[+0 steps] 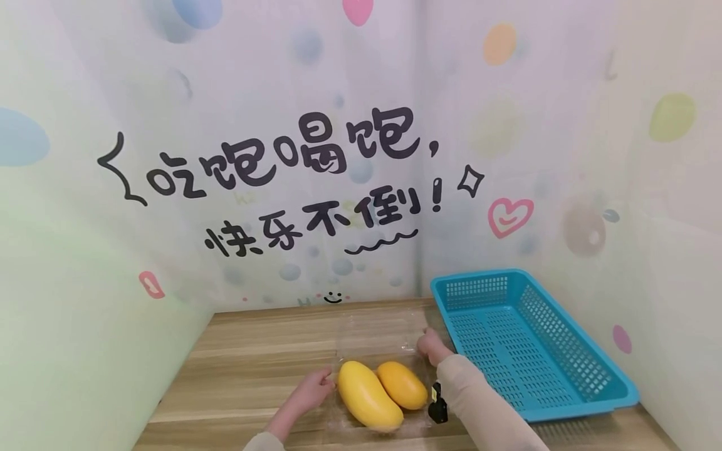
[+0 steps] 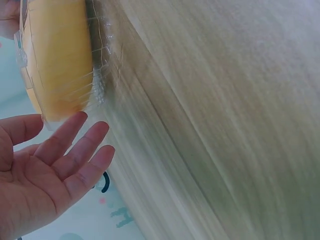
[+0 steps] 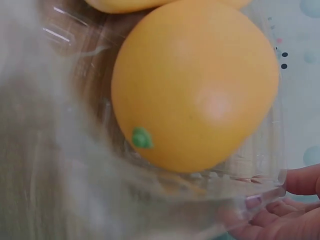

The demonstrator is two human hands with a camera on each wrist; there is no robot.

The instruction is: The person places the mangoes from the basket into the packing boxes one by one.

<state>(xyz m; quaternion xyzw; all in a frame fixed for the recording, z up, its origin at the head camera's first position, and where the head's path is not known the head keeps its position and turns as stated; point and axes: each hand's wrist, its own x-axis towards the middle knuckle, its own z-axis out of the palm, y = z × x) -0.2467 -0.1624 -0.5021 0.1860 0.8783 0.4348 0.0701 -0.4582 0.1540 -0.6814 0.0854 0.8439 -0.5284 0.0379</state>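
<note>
A clear plastic clamshell box lies unfolded on the wooden table. Inside it are a large yellow mango and a smaller orange-yellow mango, whose green stem nub shows in the right wrist view. My left hand is at the box's left side; in the left wrist view its fingers spread loosely, thumb and forefinger by the box's corner. On the far right side, my right hand pinches the clear edge between thumb and fingers. Its fingertips are partly hidden behind the plastic.
A blue perforated basket stands on the right of the table, close to my right forearm. A small black object shows by the right sleeve. Printed walls enclose the wooden tabletop at the back and sides.
</note>
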